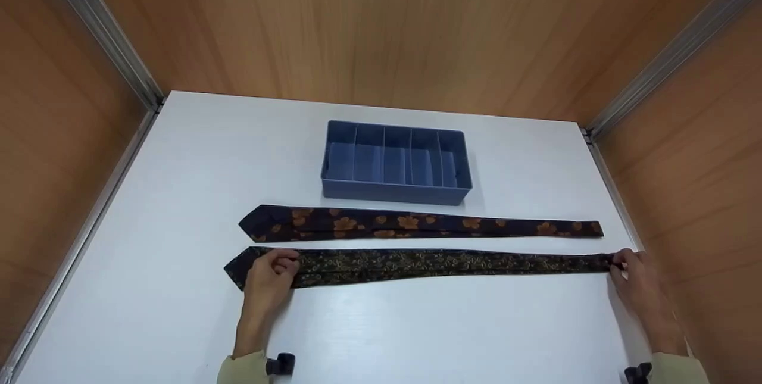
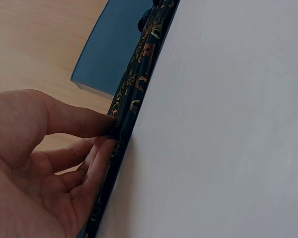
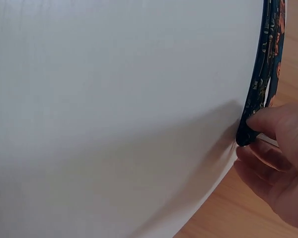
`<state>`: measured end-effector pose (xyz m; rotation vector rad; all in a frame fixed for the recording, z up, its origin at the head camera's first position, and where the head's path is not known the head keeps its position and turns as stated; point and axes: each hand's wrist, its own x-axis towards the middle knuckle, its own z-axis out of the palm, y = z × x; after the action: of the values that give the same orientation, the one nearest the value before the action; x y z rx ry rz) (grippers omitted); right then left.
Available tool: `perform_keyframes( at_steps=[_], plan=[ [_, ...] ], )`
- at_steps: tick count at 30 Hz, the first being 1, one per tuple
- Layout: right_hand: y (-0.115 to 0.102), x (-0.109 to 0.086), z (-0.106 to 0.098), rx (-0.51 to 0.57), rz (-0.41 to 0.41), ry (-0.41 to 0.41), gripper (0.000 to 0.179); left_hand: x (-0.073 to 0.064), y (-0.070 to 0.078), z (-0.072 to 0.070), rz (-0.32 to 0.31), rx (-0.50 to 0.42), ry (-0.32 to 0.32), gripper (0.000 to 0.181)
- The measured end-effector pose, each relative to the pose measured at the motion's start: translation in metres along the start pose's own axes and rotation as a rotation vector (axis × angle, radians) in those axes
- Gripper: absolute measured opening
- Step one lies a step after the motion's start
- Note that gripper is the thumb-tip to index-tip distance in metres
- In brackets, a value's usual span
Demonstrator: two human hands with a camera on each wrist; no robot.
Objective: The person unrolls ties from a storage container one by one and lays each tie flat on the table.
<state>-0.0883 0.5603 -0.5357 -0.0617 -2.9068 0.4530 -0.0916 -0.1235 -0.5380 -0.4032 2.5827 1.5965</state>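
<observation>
A dark necktie (image 1: 417,265) with a small gold-green pattern lies stretched from left to right, its pointed wide end on the left. My left hand (image 1: 271,277) pinches it near that wide end; in the left wrist view thumb and fingers meet at the tie's edge (image 2: 139,84). At the far right, my right hand (image 1: 643,289) pinches the narrow end, and the right wrist view shows the tip (image 3: 246,136) between thumb and fingers. Just behind runs a second necktie (image 1: 437,226), dark with orange flowers, laid out nearly parallel and touched by neither hand.
A blue divided box (image 1: 393,192) with several compartments stands behind the ties on the white table (image 1: 369,336). Wooden panels (image 1: 381,33) enclose the table at the back and both sides. The right hand works close to the table's right edge.
</observation>
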Motion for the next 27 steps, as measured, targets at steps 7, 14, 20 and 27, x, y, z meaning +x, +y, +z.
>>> perform_keyframes(
  at_steps=[7,14,20,27],
  plan=[
    [-0.0008,0.0007,0.0033,-0.003,-0.019,0.030,0.017,0.0007,-0.0006,0.0001,0.009,-0.002,0.000,0.013],
    [0.0029,0.0003,0.0072,0.004,-0.032,0.039,0.017,0.0004,-0.0008,0.0004,0.011,-0.014,0.005,0.013],
    [0.0042,-0.0010,0.0064,0.031,0.019,-0.013,0.024,-0.0003,0.0002,0.0004,0.003,0.000,0.017,0.012],
    [0.0028,-0.0009,0.0034,0.063,0.077,-0.087,0.030,-0.0006,0.0009,0.0012,0.003,-0.005,0.020,0.013]
  ],
)
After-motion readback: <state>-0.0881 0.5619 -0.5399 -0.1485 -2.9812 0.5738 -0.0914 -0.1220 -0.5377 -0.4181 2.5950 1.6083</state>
